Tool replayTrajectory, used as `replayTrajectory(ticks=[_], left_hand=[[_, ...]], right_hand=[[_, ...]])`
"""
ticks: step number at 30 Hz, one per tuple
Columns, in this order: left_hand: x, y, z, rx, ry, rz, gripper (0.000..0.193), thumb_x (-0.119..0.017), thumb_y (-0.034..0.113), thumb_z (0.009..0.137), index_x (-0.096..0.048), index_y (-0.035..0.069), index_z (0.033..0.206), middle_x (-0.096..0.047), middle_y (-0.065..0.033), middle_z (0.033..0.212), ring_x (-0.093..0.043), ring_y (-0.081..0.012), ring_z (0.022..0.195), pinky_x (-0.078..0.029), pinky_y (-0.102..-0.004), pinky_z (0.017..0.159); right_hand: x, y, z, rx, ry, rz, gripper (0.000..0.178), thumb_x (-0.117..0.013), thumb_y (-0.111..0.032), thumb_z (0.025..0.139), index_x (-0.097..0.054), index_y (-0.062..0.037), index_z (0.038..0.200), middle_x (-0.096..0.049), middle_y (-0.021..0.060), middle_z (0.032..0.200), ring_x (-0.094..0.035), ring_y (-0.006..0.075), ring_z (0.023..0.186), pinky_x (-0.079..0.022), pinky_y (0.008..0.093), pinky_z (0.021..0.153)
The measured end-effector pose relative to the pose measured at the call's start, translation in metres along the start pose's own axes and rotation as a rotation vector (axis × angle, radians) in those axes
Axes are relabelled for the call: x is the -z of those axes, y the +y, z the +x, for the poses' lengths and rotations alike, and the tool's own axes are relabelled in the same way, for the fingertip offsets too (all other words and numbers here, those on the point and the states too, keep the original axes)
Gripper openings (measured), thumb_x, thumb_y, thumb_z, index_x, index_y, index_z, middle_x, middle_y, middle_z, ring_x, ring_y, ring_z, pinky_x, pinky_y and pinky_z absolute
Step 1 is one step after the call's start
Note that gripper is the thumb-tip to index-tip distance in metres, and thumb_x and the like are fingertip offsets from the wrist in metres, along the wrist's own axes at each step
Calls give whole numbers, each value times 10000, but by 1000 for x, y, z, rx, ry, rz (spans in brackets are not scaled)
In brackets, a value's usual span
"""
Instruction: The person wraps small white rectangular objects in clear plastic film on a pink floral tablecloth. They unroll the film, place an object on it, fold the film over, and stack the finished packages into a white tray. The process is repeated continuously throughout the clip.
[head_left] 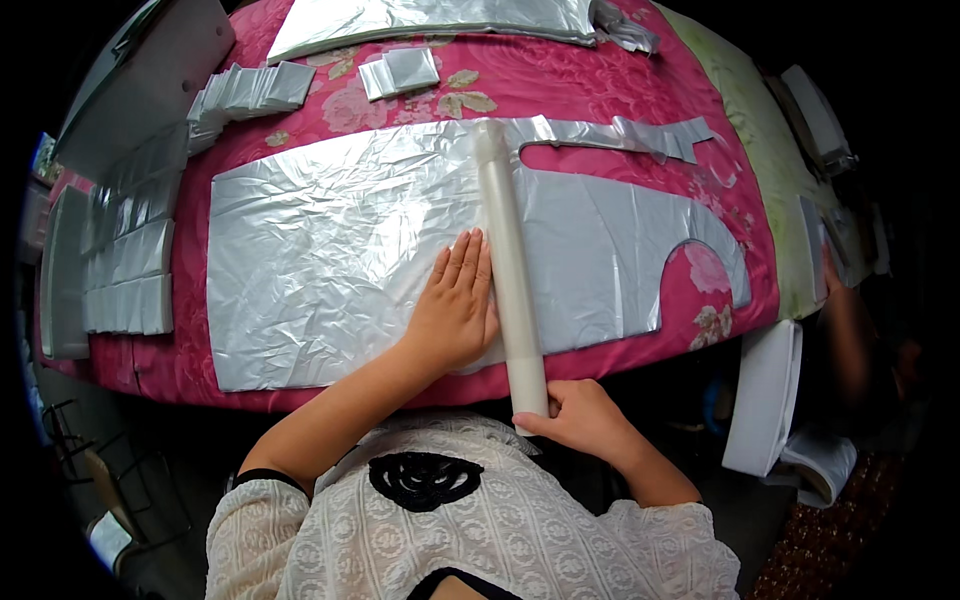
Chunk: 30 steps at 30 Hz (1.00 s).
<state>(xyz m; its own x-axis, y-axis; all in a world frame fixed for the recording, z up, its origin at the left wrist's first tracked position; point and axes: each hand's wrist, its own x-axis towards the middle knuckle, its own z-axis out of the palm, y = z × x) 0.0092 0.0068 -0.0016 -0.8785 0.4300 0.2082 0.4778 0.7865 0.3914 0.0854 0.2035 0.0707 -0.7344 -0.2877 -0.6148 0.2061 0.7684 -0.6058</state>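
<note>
A large silvery plastic sheet [320,240] lies spread in front of me, creased on its left part. Smoother on the right, it has curved cutouts and a strap-like strip [620,135] at the top right. Across it, running away from me, lies a long pale tube [512,250]; its near end juts past the table edge. My right hand [580,415] grips that near end, thumb on top. Palm down, my left hand [456,305] rests on the sheet just left of the tube, its fingers stretched out and side by side.
Folded silvery packets [130,270] stand in rows at the left beside a pale box [140,80]. Further packets [400,73] and a stack of silvery sheets [430,25] lie at the back. A pink floral cloth [560,85] covers the table. Another person's hand [832,275] shows at right, above a white box [765,400].
</note>
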Motion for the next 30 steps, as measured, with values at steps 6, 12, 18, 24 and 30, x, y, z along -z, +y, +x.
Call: replayTrajectory(ticks=[6,12,18,24,30], left_hand=[[2,1,0,-11,-38,68,697,-431,286,815,-235,-115,1350,-209,-280,1429,-166,-375,1361,-106,-461,1111],[50,-29,-47,-32,-78,-90,699,-561,262,791,-294,-76,1342,-253,-239,1427,-209,-373,1347,-176,-447,1097],[126,-83,-144,214,152,-69,547,-534,185,844,-365,-30,1318,-375,-201,1368,-355,-350,1272,-285,-410,1050],[148,-102,-227,504,388,-266,453,-460,208,907,-406,-20,1295,-411,-201,1350,-382,-332,1266,-279,-384,1048],[153,-83,-266,609,399,-336,483,-496,234,888,-414,-30,1284,-419,-207,1340,-402,-333,1249,-291,-374,1040]], right_hand=[[37,12,45,737,553,-471,676,-597,-516,786,-491,-23,1236,-542,174,1197,-538,292,1088,-434,404,898],[41,-2,97,959,276,-643,724,-429,-583,844,-372,-83,1364,-293,126,1443,-223,319,1351,-191,457,1088],[-37,-122,126,1319,-138,-580,648,-401,-546,875,-494,-23,1245,-516,132,1261,-342,307,1292,-139,461,1108],[-96,-197,120,1520,-574,-66,506,-548,-413,862,-551,12,1137,-563,179,1165,-485,327,1161,-402,402,956],[-58,-213,187,1441,28,-443,442,-573,-299,845,-534,-15,1181,-510,161,1249,-424,321,1222,-349,403,1018]])
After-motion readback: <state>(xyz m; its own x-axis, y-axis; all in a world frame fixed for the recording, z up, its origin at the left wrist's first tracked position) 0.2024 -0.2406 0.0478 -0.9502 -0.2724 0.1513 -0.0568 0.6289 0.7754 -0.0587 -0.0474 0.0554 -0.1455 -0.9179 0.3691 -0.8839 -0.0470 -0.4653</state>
